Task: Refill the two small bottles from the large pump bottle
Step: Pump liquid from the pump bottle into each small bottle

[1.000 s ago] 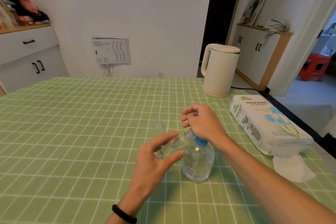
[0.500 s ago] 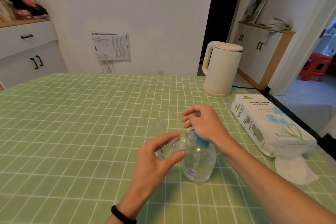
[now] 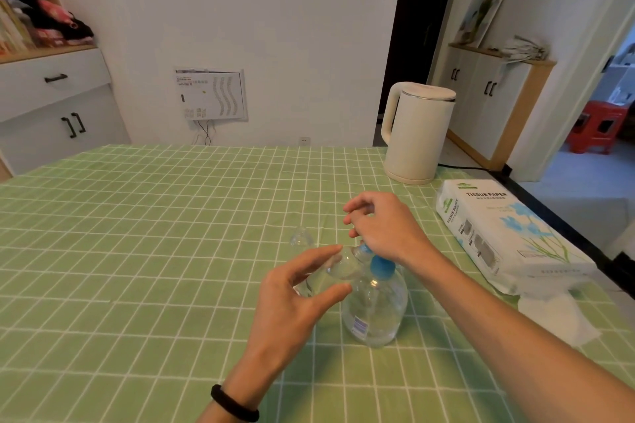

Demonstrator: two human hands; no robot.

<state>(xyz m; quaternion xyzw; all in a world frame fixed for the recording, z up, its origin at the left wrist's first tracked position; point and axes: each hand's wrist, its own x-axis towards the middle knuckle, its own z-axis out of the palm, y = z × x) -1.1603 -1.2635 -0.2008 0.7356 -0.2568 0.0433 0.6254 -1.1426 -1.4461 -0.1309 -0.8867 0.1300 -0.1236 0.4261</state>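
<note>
A large clear pump bottle point(image 3: 376, 309) with a blue collar stands on the green checked tablecloth near the middle. My right hand point(image 3: 383, 228) rests on top of its pump head, palm down, fingers loosely curled. My left hand point(image 3: 295, 292) holds a small clear bottle point(image 3: 330, 273) between thumb and fingers, tilted, with its mouth up against the pump's nozzle. A second small clear bottle point(image 3: 301, 237) stands just behind on the cloth, apart from both hands.
A cream electric kettle point(image 3: 417, 132) stands at the back right of the table point(image 3: 137, 233). A pack of tissue paper point(image 3: 498, 233) lies along the right edge with a loose white tissue point(image 3: 556, 316) in front of it.
Both hands and the bottles hold almost the same pose. The camera view has tilted slightly.
</note>
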